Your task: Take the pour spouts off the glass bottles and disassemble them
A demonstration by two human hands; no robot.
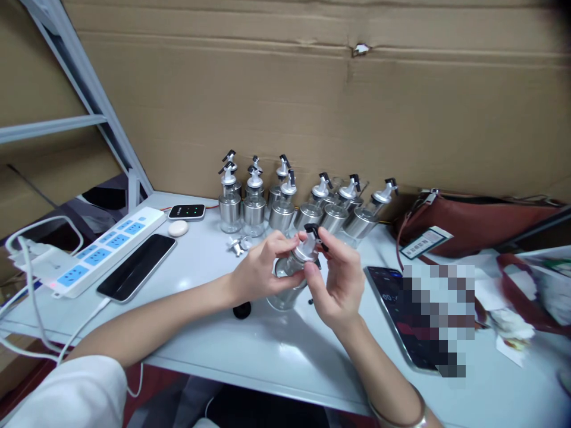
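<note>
Partly out of sight, a glass bottle in the left hand, spout in right hand.

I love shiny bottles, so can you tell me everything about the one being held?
The dispenser bottle looks like clear glass with a silvery, metal-looking band, partly hidden. Its silvery pourer top has a black lever. It leans rightward over the table; I can't tell whether its base touches. The left grip wraps its upper part, while the right grip touches the pourer top.
</note>
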